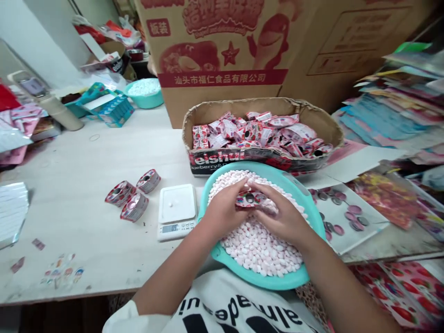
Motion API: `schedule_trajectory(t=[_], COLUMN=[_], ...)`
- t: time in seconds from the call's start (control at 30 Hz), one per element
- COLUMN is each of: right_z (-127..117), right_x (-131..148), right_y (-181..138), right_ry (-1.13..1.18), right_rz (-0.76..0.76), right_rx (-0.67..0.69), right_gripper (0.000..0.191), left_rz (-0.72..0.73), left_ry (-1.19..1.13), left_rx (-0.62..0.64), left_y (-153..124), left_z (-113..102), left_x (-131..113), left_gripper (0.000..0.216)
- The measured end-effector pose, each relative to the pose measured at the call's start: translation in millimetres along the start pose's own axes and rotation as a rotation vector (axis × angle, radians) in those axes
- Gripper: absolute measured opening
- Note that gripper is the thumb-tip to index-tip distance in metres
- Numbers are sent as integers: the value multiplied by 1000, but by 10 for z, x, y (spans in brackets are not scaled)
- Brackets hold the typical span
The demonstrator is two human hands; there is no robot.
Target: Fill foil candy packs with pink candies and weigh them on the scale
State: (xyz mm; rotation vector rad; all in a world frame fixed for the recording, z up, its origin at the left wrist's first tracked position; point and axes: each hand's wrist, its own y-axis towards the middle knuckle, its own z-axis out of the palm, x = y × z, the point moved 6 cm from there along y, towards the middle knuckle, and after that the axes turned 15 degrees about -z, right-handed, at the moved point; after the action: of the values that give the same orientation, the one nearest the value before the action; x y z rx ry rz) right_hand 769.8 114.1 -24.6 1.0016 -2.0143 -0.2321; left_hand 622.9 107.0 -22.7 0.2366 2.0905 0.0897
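Note:
Over a turquoise basin (pixel 314 217), my left hand (pixel 224 206) and my right hand (pixel 286 217) grip one small red-and-white candy packet (pixel 250 199) between them. Its printed side with a dark round spot faces up. Fingers of both hands curl round the packet's ends, and part of it is hidden. Pale pink candies (pixel 263 249) fill the basin below. Left of the basin stands a white kitchen scale (pixel 178 210) with a single small candy on its plate. Three similar packets (pixel 133 206) stand on the table farther left.
A cut-down cardboard box (pixel 189 129) full of packets sits behind the basin, against a large carton (pixel 222 99). Flat printed bags (pixel 385 120) are piled at right. A second candy basin (pixel 147 99), a blue box (pixel 116 111) and a bottle (pixel 62 113) stand at back left.

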Motion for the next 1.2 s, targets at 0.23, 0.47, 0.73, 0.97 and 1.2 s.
schedule_trajectory(t=[0.23,0.47,0.73,0.97,1.2], right_z=[73,-189,362,1715,1549], right_x=[-65,134,591,431,841], right_y=[-55,248,1343,1585,1503], right_ry=[-55,-66,9,15,-101], right_rz=[-23,47,-191,-121,-390], right_rx=[57,-25,269,609,573], right_gripper=[49,33,30,30,59], left_rz=[-149,-634,-429,-530,-376], left_ry=[148,627,764,580,349], left_rx=[-215,-331,-514,-956,-938], left_y=[-373,-764,-1013,-1864,-2184], left_z=[-787,-1474,-1455,-2056,-1669], left_x=[171,1331,1300,1026,607], left_gripper=[63,33,26,23,13])
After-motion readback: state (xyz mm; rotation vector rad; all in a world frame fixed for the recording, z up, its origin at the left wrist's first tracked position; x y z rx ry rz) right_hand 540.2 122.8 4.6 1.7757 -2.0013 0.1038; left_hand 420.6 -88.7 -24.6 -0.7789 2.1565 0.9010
